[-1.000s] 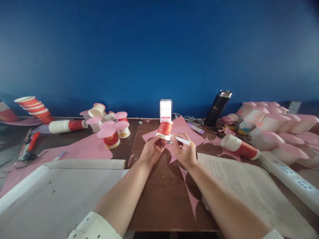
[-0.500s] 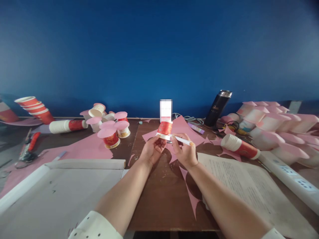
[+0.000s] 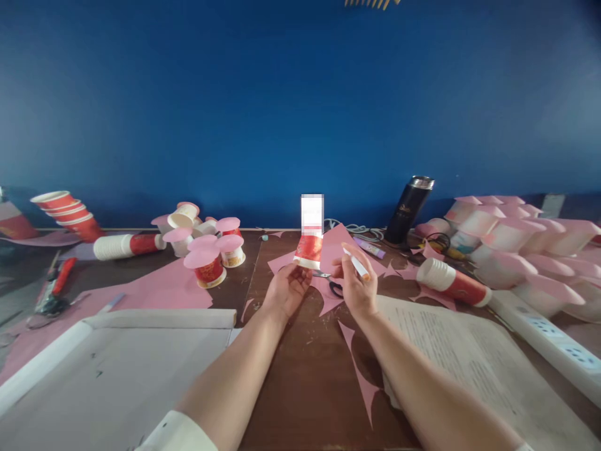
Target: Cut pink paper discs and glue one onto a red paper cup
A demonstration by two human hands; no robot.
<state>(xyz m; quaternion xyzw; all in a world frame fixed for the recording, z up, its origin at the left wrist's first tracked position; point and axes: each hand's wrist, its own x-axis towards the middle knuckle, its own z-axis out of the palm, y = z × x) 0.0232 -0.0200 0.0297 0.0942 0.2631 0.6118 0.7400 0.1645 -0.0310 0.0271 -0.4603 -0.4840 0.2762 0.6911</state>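
Note:
My left hand (image 3: 285, 291) grips a red paper cup (image 3: 308, 248) near its white rim, with the rim end low. The area just above the cup is pixelated, so I cannot make out its top. Wrapped in my right hand (image 3: 359, 288) is a white marker-like pen (image 3: 355, 263) with an orange end, held apart from the cup. Dark-handled scissors (image 3: 335, 288) lie on pink paper (image 3: 339, 239) between and below my hands.
Paper cups topped with pink discs (image 3: 201, 250) stand at left, near stacked red cups (image 3: 75, 216). Rightward are a black thermos (image 3: 407, 212), a lying cup stack (image 3: 455, 282), pink-topped white cups (image 3: 511, 244), a printed sheet (image 3: 446, 351) and a power strip (image 3: 549, 332). A white box lid (image 3: 154, 376) lies front left.
My right hand has moved right, away from the cup, and the pen has swung to a steeper tilt. The scissors now show more. My left hand still holds the cup.

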